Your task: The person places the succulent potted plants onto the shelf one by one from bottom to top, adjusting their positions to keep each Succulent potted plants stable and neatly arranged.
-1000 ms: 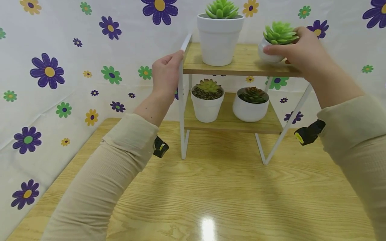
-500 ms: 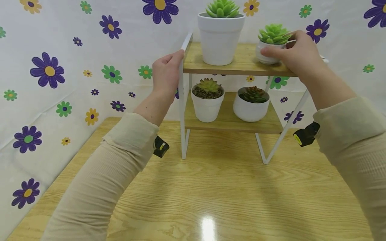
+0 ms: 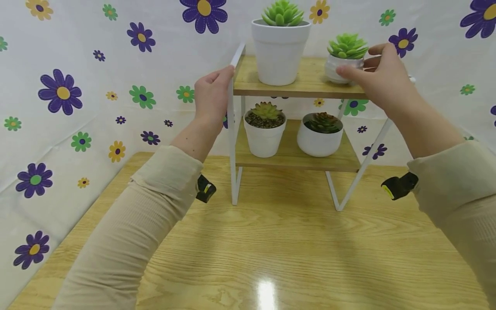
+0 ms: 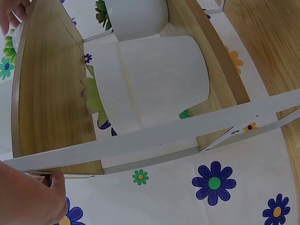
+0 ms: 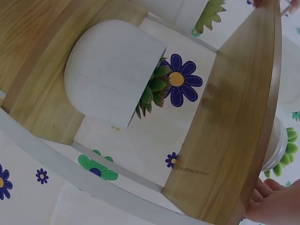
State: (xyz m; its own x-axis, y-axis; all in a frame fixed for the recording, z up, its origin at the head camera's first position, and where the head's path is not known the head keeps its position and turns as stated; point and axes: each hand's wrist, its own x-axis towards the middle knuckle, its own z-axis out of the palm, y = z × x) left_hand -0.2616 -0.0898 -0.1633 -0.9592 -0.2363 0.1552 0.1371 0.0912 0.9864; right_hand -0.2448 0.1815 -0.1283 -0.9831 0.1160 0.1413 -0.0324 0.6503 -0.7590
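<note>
A two-tier plant stand point(image 3: 298, 92) with wooden shelves and a white frame stands on the table. My left hand point(image 3: 211, 94) pinches the frame's top left front corner. On the upper shelf's right side sits a small white pot point(image 3: 337, 69) with a bright green succulent point(image 3: 347, 46). My right hand point(image 3: 387, 79) is beside it, thumb across the pot's front in the head view, fingers loosely bent at its right. The right wrist view shows that hand point(image 5: 276, 204) slightly apart from the small pot point(image 5: 275, 145). A large white pot point(image 3: 280, 54) with a green succulent stands to its left.
The lower shelf bears a tapered white pot point(image 3: 265, 140) with a yellow-green succulent and a rounded white pot point(image 3: 319, 142) with a dark reddish succulent. Behind the stand hangs a white flower-print cloth point(image 3: 97, 116). The wooden table point(image 3: 248, 241) stretches in front.
My right hand has moved the tilted small pot left and set it upright on the upper shelf. Its fingers have loosened from the pot. The left hand keeps its place on the frame.
</note>
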